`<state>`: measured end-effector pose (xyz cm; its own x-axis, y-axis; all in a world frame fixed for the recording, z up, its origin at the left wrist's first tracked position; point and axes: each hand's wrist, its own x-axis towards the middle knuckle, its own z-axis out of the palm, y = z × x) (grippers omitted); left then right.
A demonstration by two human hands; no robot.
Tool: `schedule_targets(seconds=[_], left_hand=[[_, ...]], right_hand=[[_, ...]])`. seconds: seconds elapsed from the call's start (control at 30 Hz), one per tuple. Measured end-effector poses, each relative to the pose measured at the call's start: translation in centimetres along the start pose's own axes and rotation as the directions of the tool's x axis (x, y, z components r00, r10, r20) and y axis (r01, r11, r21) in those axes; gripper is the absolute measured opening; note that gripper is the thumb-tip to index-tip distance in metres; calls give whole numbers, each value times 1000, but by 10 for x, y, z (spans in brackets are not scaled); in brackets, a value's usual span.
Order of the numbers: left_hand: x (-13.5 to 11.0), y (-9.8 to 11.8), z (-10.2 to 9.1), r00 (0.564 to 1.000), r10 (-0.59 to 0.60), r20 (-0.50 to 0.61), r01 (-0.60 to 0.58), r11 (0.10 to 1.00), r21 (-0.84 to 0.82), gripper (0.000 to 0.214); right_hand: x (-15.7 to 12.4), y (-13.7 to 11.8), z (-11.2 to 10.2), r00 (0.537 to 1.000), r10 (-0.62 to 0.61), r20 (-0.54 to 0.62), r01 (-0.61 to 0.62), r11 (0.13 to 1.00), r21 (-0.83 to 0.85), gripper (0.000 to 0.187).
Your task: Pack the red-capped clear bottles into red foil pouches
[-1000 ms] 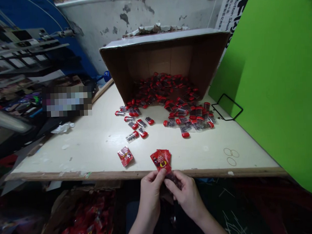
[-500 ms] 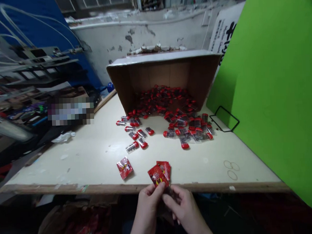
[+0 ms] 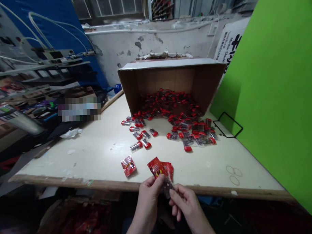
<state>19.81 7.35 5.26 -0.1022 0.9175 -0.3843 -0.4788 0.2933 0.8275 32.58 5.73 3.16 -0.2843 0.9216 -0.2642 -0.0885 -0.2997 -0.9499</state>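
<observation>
Both my hands meet just below the table's near edge. My left hand [image 3: 148, 199] pinches a red printed packet [image 3: 156, 167] by its lower end. My right hand [image 3: 186, 204] pinches a small clear piece [image 3: 167, 187] that sits against that packet. More red packets [image 3: 168, 168] lie stacked on the table right behind it. A single red packet [image 3: 128, 165] lies a little to the left. Farther back, small clear capsules with red caps [image 3: 189, 134] spill from a cardboard box [image 3: 169, 70] tipped on its side.
A pale table [image 3: 101, 149] with a worn wooden front edge. A green panel [image 3: 278, 92] walls the right side, with a black wire loop [image 3: 228, 124] at its foot. Cluttered machine parts and shelves [image 3: 29, 87] stand at the left. Red packets fill a container [image 3: 80, 225] under the table.
The view tilted up, showing windows above the wall. My hands stayed at the table edge; the right hand drew slightly away from the left, and the clear piece now shows between them.
</observation>
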Motion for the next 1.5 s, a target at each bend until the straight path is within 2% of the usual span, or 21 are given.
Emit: schedule_targets(seconds=[0.07, 0.13, 0.2, 0.3, 0.4, 0.47, 0.6, 0.7, 0.8, 0.9, 1.03, 1.13, 1.2, 1.27, 1.37, 1.43, 1.5], left_hand=[[-2, 0, 1, 1000, 16, 1, -16, 999, 36, 27], [-4, 2, 2, 1000, 17, -10, -16, 998, 69, 27], [-5, 3, 3, 999, 16, -44, -12, 997, 82, 27], [-4, 2, 4, 996, 3, -91, 2, 999, 51, 26], [-3, -2, 3, 994, -17, -105, 19, 1000, 21, 25], [-3, -4, 1, 994, -24, -108, 24, 1000, 2, 24], [-4, 1, -1, 996, -80, -33, 77, 994, -83, 25], [-5, 9, 0, 996, -92, 13, 93, 983, -157, 24], [-6, 13, 1, 996, -88, 32, 92, 986, -142, 22], [-6, 11, 0, 996, -90, 9, 90, 990, -106, 22], [-3, 5, -1, 994, -112, -11, 110, 989, -102, 24], [-1, 2, -1, 991, -126, -38, 120, 985, -123, 26], [-2, 1, -1, 991, -119, -66, 110, 986, -128, 27], [-3, 1, -1, 992, -115, -55, 107, 986, -125, 27], [-6, 4, -2, 991, -128, 28, 130, 985, -109, 28], [-7, 7, -3, 987, -143, 77, 150, 984, -96, 29], [-7, 9, -3, 984, -154, 91, 162, 983, -87, 28]], right_hand=[[-3, -2, 4, 999, 50, 2, -50, 991, 120, 37], [-5, -4, 8, 998, 52, -18, -49, 993, 111, 37], [-7, -5, 10, 995, -37, -90, 31, 997, -64, 35], [-9, -7, 9, 964, -216, -155, 149, 921, -360, 29], [-10, -8, 7, 959, -252, -128, 177, 888, -424, 26], [-10, -7, 6, 972, -204, -114, 149, 919, -366, 28], [-8, -3, 6, 998, -37, -53, 33, 996, -81, 35], [-7, -1, 7, 1000, 12, -18, -10, 998, 67, 36], [-7, 0, 6, 999, 47, -8, -45, 992, 122, 37], [-8, -2, 6, 999, 14, -31, -15, 1000, -15, 36], [-11, -5, 5, 980, -176, -91, 133, 926, -354, 30], [-12, -5, 5, 961, -255, -106, 188, 885, -425, 27], [-11, -3, 5, 981, -166, -96, 131, 944, -302, 30], [-10, -1, 6, 998, -18, -59, 15, 999, -49, 33], [-9, 0, 7, 992, 126, 16, -126, 952, 279, 35], [-8, -1, 7, 987, 153, 39, -157, 927, 342, 36], [-8, -1, 7, 992, 123, 26, -125, 957, 263, 37]])
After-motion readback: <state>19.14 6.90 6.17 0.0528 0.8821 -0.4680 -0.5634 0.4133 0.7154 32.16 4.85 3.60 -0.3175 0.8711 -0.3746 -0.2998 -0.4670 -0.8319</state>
